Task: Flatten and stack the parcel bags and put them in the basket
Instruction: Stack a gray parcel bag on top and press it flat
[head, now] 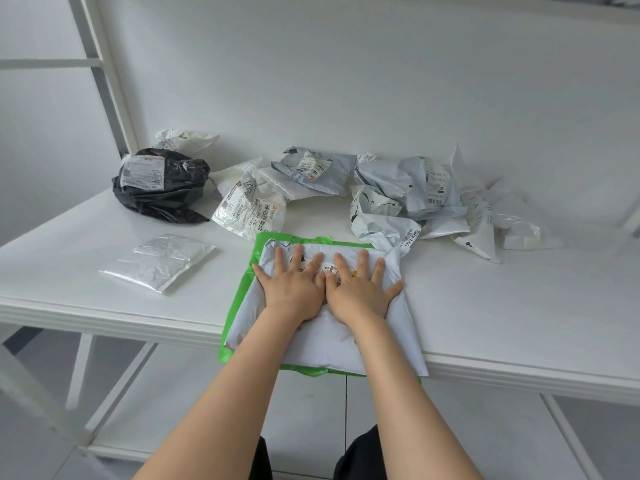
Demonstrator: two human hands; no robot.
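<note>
Pressing down on the grey parcel bag (322, 341), which lies on a green bag (237, 306) at the near edge of the table (519, 306), left hand (294, 289) and right hand (360, 289) show each grip spread flat, clamping nothing. Both bags overhang that edge and could slip off if a palm drags them nearer.

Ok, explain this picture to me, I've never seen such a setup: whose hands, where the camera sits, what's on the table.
There is no machine: a person wears one camera on the head, looking down at their own hands. The left hand and right hand press flat, fingers spread, on a grey bag that lies on a green bag at the front edge of a white table. Nothing is gripped. Behind them lie crumpled bags: a black bag at the left, pale bags to its right. A flat clear pouch lies at the left. No basket shows.
</note>
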